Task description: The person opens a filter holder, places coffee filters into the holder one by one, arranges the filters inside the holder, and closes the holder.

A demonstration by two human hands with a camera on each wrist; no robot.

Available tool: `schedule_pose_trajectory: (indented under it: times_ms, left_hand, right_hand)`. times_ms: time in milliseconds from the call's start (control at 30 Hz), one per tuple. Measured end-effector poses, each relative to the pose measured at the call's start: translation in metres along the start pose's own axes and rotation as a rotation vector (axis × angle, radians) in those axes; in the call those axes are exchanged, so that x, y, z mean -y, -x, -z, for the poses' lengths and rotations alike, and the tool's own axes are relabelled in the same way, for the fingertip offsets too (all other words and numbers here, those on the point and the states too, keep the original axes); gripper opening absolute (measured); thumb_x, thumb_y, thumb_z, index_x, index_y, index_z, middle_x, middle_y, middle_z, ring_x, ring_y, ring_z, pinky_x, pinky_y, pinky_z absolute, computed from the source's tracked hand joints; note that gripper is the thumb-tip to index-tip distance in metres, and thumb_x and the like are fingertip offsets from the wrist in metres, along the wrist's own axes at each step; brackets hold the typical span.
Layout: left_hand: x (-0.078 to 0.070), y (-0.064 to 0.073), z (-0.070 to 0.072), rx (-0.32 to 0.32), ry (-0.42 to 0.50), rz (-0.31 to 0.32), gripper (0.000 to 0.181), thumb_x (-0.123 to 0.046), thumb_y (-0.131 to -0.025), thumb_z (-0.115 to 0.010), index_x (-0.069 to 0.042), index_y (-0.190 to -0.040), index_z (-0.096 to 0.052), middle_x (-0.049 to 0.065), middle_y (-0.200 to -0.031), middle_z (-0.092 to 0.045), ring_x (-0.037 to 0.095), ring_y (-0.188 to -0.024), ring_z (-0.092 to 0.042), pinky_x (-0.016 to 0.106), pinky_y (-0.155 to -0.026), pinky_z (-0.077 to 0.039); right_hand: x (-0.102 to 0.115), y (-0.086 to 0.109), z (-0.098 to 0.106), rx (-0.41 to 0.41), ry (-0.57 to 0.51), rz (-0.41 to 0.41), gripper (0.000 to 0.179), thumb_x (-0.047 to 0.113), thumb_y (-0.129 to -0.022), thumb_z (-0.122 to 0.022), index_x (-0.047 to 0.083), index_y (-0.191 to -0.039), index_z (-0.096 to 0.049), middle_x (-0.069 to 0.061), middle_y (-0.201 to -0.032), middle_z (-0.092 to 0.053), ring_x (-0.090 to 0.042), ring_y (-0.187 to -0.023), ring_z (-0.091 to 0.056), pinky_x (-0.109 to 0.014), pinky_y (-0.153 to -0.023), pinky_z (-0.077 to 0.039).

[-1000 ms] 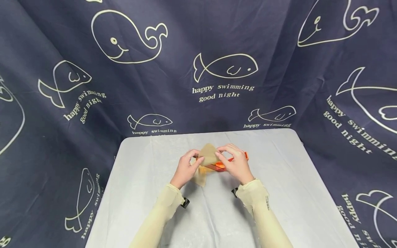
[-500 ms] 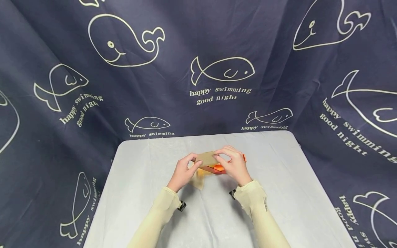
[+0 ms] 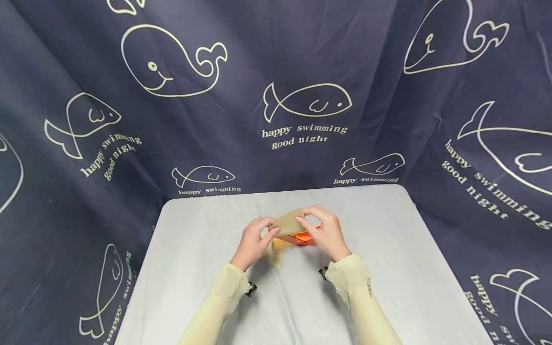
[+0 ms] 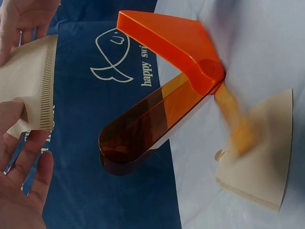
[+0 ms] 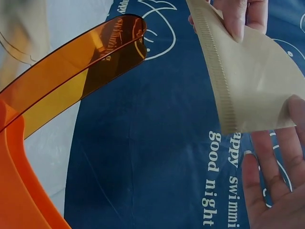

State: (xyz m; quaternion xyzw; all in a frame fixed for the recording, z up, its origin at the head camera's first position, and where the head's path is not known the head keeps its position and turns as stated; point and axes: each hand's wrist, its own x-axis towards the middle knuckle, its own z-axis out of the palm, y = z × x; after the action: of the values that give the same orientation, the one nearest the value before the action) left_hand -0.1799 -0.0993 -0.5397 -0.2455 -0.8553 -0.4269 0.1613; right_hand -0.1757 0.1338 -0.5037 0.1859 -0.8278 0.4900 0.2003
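Both hands hold a tan paper coffee filter [image 3: 290, 223] with a crimped edge, raised above the table. The left hand [image 3: 253, 239] pinches its left side between thumb and fingers; the right hand [image 3: 327, 234] pinches its right side. In the left wrist view the held filter's crimped seam [image 4: 48, 86] shows clearly. Just beyond and below the hands is an orange plastic case [image 4: 176, 40] with a see-through amber part [image 4: 147, 119] hinged out at an angle. A second tan filter [image 4: 269, 160] lies flat on the table beside the case.
The table [image 3: 207, 225] wears a pale grey cover with rounded far corners. A dark blue curtain [image 3: 241, 124] with white fish and whale drawings hangs behind it and at both sides. Amber light from the case falls on the table.
The held filter has been tilted: its pointed top dropped to a flat edge and now slopes up toward the right. Both hands keep their pinch, and the head view has tipped up slightly.
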Motion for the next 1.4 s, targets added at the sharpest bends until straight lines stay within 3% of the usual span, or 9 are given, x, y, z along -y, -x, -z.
schedule_pose_trajectory:
  times_ms: [167,300,500,633,767,833,1067,1300,1400]
  left_hand:
    - [0.001,-0.001,0.001,-0.023,-0.034,-0.036,0.006,-0.020,-0.096,-0.075,-0.018,-0.102,-0.074,-0.004,-0.095,-0.072,0.013,-0.091,-0.065,0.035,-0.082,-0.054]
    - [0.000,0.002,0.004,-0.012,-0.005,-0.011,0.007,-0.021,-0.096,-0.075,-0.018,-0.102,-0.074,-0.004,-0.097,-0.072,0.012,-0.091,-0.065,0.033,-0.080,-0.055]
    - [-0.003,-0.002,0.008,0.009,0.067,0.023,0.009,-0.025,-0.097,-0.074,-0.020,-0.105,-0.074,-0.006,-0.099,-0.071,0.009,-0.090,-0.064,0.034,-0.080,-0.056]
    - [-0.007,-0.011,0.008,0.012,0.084,-0.001,0.009,-0.026,-0.098,-0.074,-0.020,-0.105,-0.075,-0.006,-0.099,-0.072,0.009,-0.090,-0.064,0.036,-0.081,-0.055]
    - [-0.011,-0.016,0.008,0.021,0.050,-0.016,0.009,-0.025,-0.098,-0.073,-0.019,-0.104,-0.076,-0.006,-0.099,-0.073,0.009,-0.091,-0.063,0.036,-0.081,-0.054]
    - [-0.012,-0.016,0.009,0.022,0.031,-0.019,0.008,-0.024,-0.098,-0.073,-0.019,-0.103,-0.076,-0.007,-0.098,-0.074,0.009,-0.092,-0.063,0.034,-0.081,-0.054]
    - [-0.014,-0.020,0.007,0.011,-0.032,-0.085,0.007,-0.022,-0.098,-0.073,-0.017,-0.102,-0.076,-0.006,-0.095,-0.074,0.010,-0.088,-0.064,0.031,-0.081,-0.053]
    - [-0.015,-0.015,0.003,-0.017,-0.076,-0.130,0.008,-0.020,-0.096,-0.075,-0.017,-0.103,-0.076,-0.005,-0.097,-0.075,0.012,-0.091,-0.066,0.033,-0.083,-0.054]
    - [-0.016,-0.014,0.003,-0.028,-0.070,-0.146,0.008,-0.016,-0.095,-0.076,-0.017,-0.103,-0.076,-0.004,-0.097,-0.076,0.013,-0.092,-0.067,0.034,-0.084,-0.054]
  right_hand:
    - [-0.002,-0.003,0.002,-0.023,0.004,0.041,0.012,0.007,-0.086,-0.083,0.012,-0.096,-0.079,-0.001,-0.093,-0.075,-0.022,-0.089,-0.069,-0.021,-0.058,-0.055]
    - [-0.005,0.000,0.001,-0.010,-0.028,0.045,0.014,0.002,-0.086,-0.081,0.013,-0.095,-0.080,0.000,-0.092,-0.075,-0.019,-0.089,-0.069,-0.019,-0.066,-0.054]
    - [-0.007,0.001,0.000,-0.017,-0.091,0.023,0.016,0.003,-0.087,-0.081,0.016,-0.097,-0.081,0.000,-0.094,-0.077,-0.013,-0.091,-0.068,-0.019,-0.066,-0.055]
    - [-0.007,0.001,0.000,-0.023,-0.085,0.016,0.018,0.002,-0.086,-0.082,0.016,-0.096,-0.081,0.000,-0.097,-0.078,-0.021,-0.102,-0.071,-0.016,-0.084,-0.056]
    - [-0.005,0.002,-0.001,-0.028,-0.063,0.007,0.018,0.002,-0.083,-0.084,0.015,-0.095,-0.081,-0.001,-0.101,-0.079,-0.031,-0.112,-0.071,-0.010,-0.097,-0.048]
    - [-0.005,0.003,-0.002,-0.024,-0.063,0.002,0.018,0.002,-0.082,-0.084,0.014,-0.095,-0.081,-0.002,-0.102,-0.079,-0.032,-0.113,-0.071,-0.009,-0.095,-0.048]
    - [-0.008,0.003,0.000,-0.021,-0.106,0.004,0.017,0.003,-0.084,-0.084,0.015,-0.097,-0.081,-0.005,-0.103,-0.078,-0.027,-0.107,-0.071,-0.016,-0.059,-0.055]
    - [-0.013,0.002,-0.003,-0.039,-0.101,0.091,0.022,-0.005,-0.080,-0.085,0.013,-0.093,-0.082,-0.005,-0.094,-0.078,-0.023,-0.093,-0.070,-0.010,-0.081,-0.050]
    - [-0.014,0.003,-0.006,-0.047,-0.105,0.117,0.022,-0.006,-0.078,-0.085,0.010,-0.092,-0.081,-0.007,-0.093,-0.078,-0.024,-0.091,-0.071,-0.008,-0.081,-0.049]
